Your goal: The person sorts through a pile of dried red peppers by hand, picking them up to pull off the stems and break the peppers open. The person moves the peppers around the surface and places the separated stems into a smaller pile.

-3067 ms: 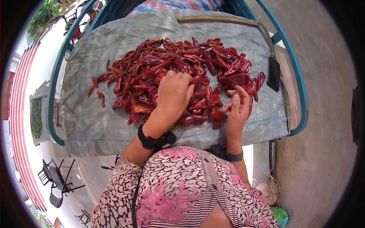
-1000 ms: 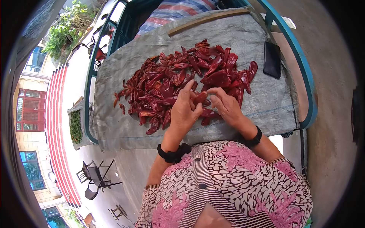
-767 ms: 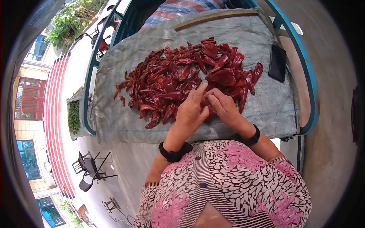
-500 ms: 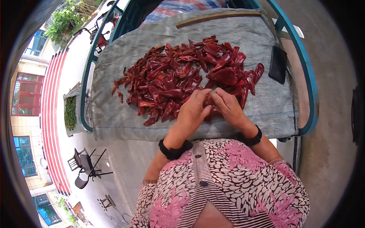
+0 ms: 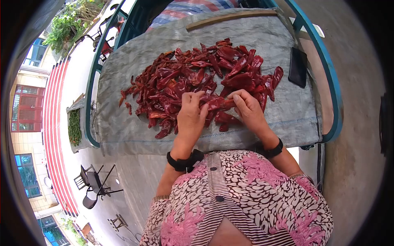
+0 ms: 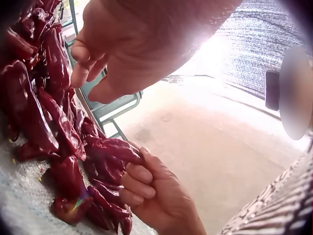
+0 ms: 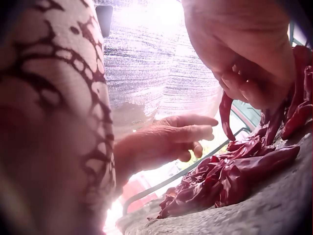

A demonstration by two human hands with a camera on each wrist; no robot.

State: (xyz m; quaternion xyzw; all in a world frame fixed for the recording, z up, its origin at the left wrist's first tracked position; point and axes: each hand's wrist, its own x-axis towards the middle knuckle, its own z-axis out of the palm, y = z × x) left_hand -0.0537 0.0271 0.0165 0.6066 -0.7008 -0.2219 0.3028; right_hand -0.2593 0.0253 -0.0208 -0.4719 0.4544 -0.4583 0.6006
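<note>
A wide heap of glossy, wrinkled dried red chili peppers (image 5: pixel 164 88) covers the middle of a grey woven sheet (image 5: pixel 123 135). At the heap's near side, my right hand (image 5: pixel 250 111) pinches the end of one dark red chili pepper (image 5: pixel 219 103), which points left. In the left wrist view that chili pepper (image 6: pixel 115 148) lies between thumb and curled fingers. My left hand (image 5: pixel 191 115) hovers beside its other end, fingers loosely bent and holding nothing. The right wrist view shows the left hand (image 7: pixel 168 142) with fingers extended, apart from the hanging chili pepper (image 7: pixel 226 116).
A black phone (image 5: pixel 297 67) lies at the sheet's right side, and a wooden strip (image 5: pixel 232 18) along its far edge. Teal metal rails (image 5: pixel 326 74) flank both sides. A striped bag (image 5: pixel 193 10) sits beyond. Folding chairs (image 5: pixel 96 182) stand on the floor to the left.
The hands came together over a chili pepper at the near edge of the heap, then parted. The left hand has drawn back leftward, while the right keeps its pinch.
</note>
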